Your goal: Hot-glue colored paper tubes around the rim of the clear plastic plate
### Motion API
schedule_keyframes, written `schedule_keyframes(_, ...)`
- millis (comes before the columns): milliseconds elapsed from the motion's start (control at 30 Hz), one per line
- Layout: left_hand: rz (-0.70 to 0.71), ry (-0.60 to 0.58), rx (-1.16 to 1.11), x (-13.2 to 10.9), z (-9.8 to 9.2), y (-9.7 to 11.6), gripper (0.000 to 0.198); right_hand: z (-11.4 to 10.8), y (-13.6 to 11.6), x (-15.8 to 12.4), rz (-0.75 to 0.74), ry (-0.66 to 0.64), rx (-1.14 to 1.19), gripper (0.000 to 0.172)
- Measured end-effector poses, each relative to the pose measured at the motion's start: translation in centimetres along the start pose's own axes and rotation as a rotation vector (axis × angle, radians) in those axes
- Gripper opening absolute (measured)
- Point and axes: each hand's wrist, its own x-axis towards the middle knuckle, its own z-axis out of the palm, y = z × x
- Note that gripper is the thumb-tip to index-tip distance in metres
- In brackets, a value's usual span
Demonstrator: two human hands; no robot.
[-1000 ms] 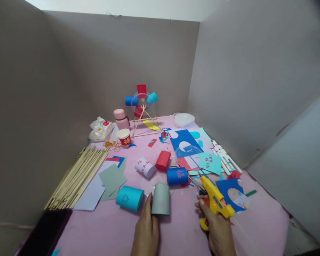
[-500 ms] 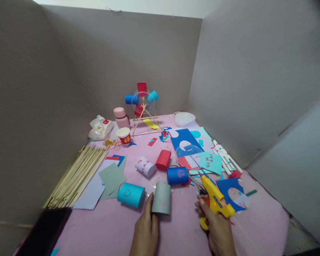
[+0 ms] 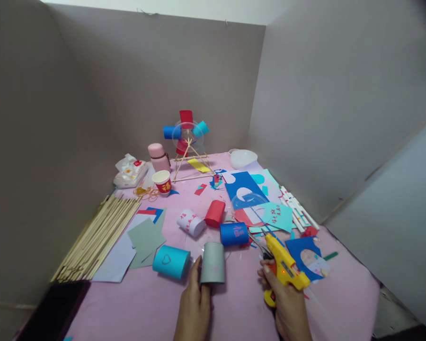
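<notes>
My left hand (image 3: pixel 195 300) is closed on the lower left side of a grey paper cylinder (image 3: pixel 213 264); some of its fingers are hidden behind it. This cylinder stands at the edge of a clear plastic disc (image 3: pixel 196 244), ringed by cyan (image 3: pixel 172 262), white (image 3: pixel 190 222), red (image 3: pixel 215 213) and blue (image 3: pixel 234 234) paper cylinders. In my right hand (image 3: pixel 287 298) is a yellow glue gun (image 3: pixel 286 263), its orange light lit and its nozzle pointing up and away, apart from the cylinders. Scissors (image 3: pixel 261 245) lie just beyond that hand, partly covered.
A stick-frame wheel (image 3: pixel 188 137) with paper cylinders stands at the back, near a pink flask (image 3: pixel 159 157) and a paper cup (image 3: pixel 162 182). Wooden sticks (image 3: pixel 99 237) and a black object (image 3: pixel 57 308) lie left. Markers (image 3: pixel 298 208) and cut paper (image 3: pixel 246 184) lie right.
The view has shifted slightly, so everything sits a little further left. Both hands keep their holds on the grey cylinder and the glue gun.
</notes>
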Motion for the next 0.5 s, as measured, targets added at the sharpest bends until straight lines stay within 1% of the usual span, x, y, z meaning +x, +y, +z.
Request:
schedule_keyframes(167,-0.032,0.011,0.006,-0.1,0.0,0.0,0.06,-0.1,0.1,0.0,0.011,-0.012,0.012,0.033)
schedule_keyframes(233,-0.001,0.004,-0.014,-0.6,0.2,-0.1,0.062,-0.3,0.2,0.1,0.018,-0.023,0.019,0.034)
schedule_keyframes(333,0.068,0.01,-0.032,-2.1,0.3,-0.6,0.066,-0.5,0.5,0.2,0.017,-0.028,0.04,0.035)
schedule_keyframes(367,0.083,0.046,-0.024,-2.7,0.1,-0.8,0.065,-0.5,0.5,0.2,0.017,-0.028,0.037,0.035)
schedule_keyframes(400,0.089,0.11,-0.011,-3.2,-0.3,-0.9,0.064,-0.5,0.6,0.3,0.017,-0.028,0.029,0.035)
schedule_keyframes(467,0.088,0.304,0.008,-3.6,-1.9,-1.2,0.057,-0.4,0.6,0.3,0.016,-0.033,0.012,0.036)
schedule_keyframes(500,0.07,0.435,0.008,-3.3,-3.0,-1.2,0.054,-0.4,0.6,0.4,0.015,-0.037,0.002,0.037)
